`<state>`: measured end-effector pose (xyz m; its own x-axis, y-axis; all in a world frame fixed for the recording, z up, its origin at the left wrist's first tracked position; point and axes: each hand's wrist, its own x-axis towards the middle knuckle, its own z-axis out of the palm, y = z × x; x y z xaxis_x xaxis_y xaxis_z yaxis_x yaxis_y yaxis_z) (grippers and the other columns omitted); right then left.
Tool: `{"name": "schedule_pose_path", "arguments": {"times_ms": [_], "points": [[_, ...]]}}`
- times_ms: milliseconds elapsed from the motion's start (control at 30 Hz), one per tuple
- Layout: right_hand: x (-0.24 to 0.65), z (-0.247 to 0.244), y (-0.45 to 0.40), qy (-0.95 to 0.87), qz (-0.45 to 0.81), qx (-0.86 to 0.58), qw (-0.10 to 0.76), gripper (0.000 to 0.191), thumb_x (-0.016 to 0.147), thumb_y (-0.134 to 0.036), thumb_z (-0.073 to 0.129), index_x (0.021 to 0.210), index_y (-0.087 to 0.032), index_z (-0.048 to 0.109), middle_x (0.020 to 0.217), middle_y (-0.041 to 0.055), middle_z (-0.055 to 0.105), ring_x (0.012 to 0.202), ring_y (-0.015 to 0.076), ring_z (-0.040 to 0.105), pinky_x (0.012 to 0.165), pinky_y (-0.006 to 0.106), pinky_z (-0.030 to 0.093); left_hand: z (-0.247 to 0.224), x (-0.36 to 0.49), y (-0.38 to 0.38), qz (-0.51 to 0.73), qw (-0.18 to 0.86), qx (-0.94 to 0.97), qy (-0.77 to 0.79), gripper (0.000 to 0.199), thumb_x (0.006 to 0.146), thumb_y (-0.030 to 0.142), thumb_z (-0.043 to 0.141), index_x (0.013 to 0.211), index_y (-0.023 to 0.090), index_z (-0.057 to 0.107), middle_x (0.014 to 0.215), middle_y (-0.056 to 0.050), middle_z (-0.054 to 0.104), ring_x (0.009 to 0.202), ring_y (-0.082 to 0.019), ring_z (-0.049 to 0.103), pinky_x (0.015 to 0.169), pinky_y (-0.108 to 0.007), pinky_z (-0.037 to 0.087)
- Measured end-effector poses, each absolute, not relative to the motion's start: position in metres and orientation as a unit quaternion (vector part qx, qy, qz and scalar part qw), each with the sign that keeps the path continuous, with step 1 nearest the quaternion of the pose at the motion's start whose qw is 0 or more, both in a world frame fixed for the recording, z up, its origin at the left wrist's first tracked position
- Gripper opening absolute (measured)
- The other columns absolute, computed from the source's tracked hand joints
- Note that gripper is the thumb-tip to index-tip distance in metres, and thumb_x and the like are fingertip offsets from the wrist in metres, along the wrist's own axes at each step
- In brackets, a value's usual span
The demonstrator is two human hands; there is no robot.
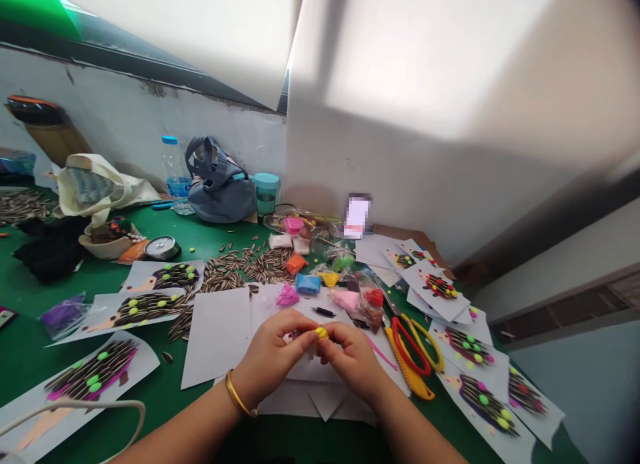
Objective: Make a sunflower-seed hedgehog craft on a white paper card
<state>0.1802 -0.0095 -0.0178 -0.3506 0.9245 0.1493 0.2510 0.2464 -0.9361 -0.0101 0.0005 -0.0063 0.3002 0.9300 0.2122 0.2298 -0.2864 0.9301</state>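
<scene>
Over white paper sheets (pixel 216 331) at the front of the green table, my left hand (pixel 273 349) and my right hand (pixel 354 357) meet. A small lump of yellow modelling clay (pixel 321 332) is pinched between the thumbs and fingers of both. My left wrist wears a gold bangle (pixel 235 394). Just beyond the hands lie a black pen (pixel 324 311) and soft clay lumps: blue (pixel 308 284), magenta (pixel 287 294) and pink (pixel 345 298). Scissors with red and yellow handles (pixel 411 345) and a yellow-orange cutter (pixel 407 367) are to the right of my right hand.
Striped sunflower seeds (pixel 250 267) are heaped behind the sheets. Seed-covered hedgehog pictures lie left (pixel 93 377) and right (pixel 483 401). Along the wall stand a bottle (pixel 175 174), a blue-grey bag (pixel 220 194), a teal-lidded cup (pixel 267 194) and a phone (pixel 357 216). A cable (pixel 115 404) crosses front left.
</scene>
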Motion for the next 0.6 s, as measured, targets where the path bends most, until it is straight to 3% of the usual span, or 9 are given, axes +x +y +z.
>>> {"name": "schedule_pose_path", "arguments": {"times_ms": [167,433,600], "points": [[0.1794,-0.0156,-0.0107,-0.672,0.489,-0.421,0.364,0.026,0.092,-0.039,0.055,0.088,-0.017,0.068,0.073,0.0025,0.066,0.063,0.0124,0.061,0.061,0.023,0.048,-0.0054,-0.0106,0.0002,0.402,0.429,0.666,0.459,0.023,0.087,0.036,0.059,0.08,0.018,0.072,0.08,-0.004,0.07,0.079,-0.019,0.064,0.076,-0.03,0.049],[0.1785,-0.0151,-0.0092,-0.626,0.533,-0.417,0.389,0.022,0.088,-0.036,0.057,0.081,-0.017,0.065,0.07,0.0016,0.064,0.06,0.0118,0.059,0.058,0.023,0.048,-0.005,-0.01,0.0013,0.389,0.468,0.662,0.437,0.024,0.087,0.04,0.06,0.093,0.021,0.073,0.092,-0.005,0.072,0.088,-0.021,0.065,0.081,-0.031,0.05],[0.179,-0.0139,-0.0071,-0.632,0.538,-0.416,0.371,0.022,0.086,-0.037,0.059,0.077,-0.017,0.063,0.066,-0.0004,0.061,0.056,0.0107,0.056,0.055,0.022,0.045,-0.0054,-0.0097,0.0024,0.385,0.467,0.662,0.442,0.024,0.086,0.039,0.06,0.084,0.021,0.076,0.083,-0.005,0.073,0.082,-0.021,0.065,0.077,-0.03,0.05]]}}
